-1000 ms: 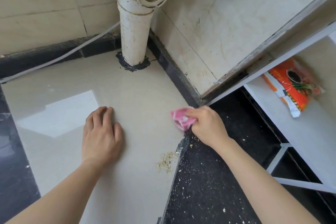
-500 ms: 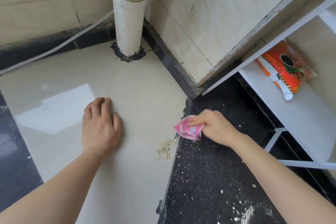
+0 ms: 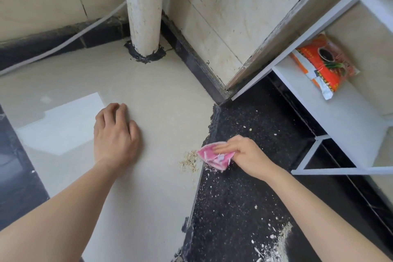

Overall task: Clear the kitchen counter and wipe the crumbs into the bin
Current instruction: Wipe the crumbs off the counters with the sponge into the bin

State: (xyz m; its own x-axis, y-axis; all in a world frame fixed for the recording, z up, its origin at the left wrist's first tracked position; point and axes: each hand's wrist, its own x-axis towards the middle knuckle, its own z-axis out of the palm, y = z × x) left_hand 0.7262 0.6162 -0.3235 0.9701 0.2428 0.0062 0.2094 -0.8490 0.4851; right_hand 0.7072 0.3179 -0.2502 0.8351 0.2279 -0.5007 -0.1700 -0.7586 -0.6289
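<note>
My right hand (image 3: 244, 155) pinches the pink cloth (image 3: 214, 156) just right of the crumbs (image 3: 190, 162) to sweep them, while my empty left hand (image 3: 116, 134) lies loose on the counter (image 3: 148, 198), probably to steady me.

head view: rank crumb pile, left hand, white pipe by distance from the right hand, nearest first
1. crumb pile, just left of the right hand and the pink cloth it holds.
2. left hand, farther left, resting on the beige surface.
3. white pipe, far back in the corner.
</note>
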